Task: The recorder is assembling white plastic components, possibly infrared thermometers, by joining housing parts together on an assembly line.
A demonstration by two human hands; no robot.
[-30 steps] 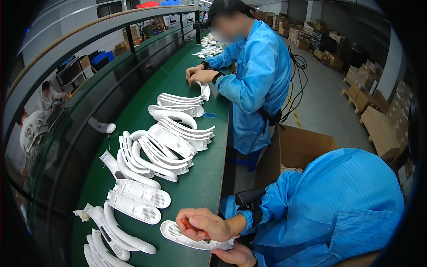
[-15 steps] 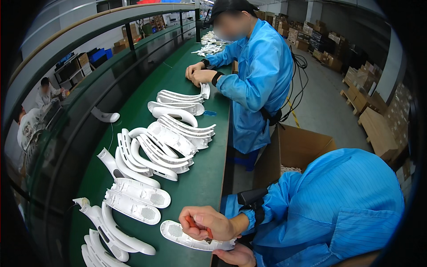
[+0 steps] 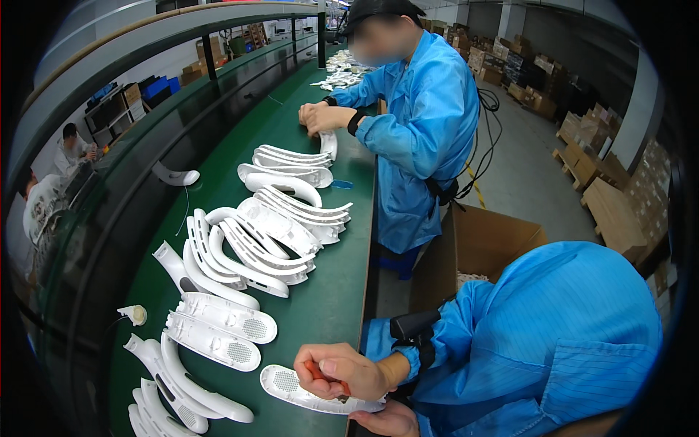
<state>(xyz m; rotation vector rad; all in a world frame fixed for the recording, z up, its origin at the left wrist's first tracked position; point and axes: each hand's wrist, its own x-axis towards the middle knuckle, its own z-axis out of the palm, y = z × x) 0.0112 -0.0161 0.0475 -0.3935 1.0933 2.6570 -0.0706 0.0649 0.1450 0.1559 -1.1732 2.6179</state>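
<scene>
Fingers (image 3: 331, 368) of the left hand (image 3: 342, 370) clamped around a red-handled tool (image 3: 324, 376) over a white plastic part (image 3: 306, 390).

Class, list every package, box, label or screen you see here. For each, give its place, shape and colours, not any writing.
Open carton: on the floor right of the bench, brown, flaps up, white parts inside.
Stacked boxes: far right on the floor, brown, rectangular.
More boxes: back of the hall, brown, piled.
Blue bins: shelf at left.
No screens visible.
</scene>
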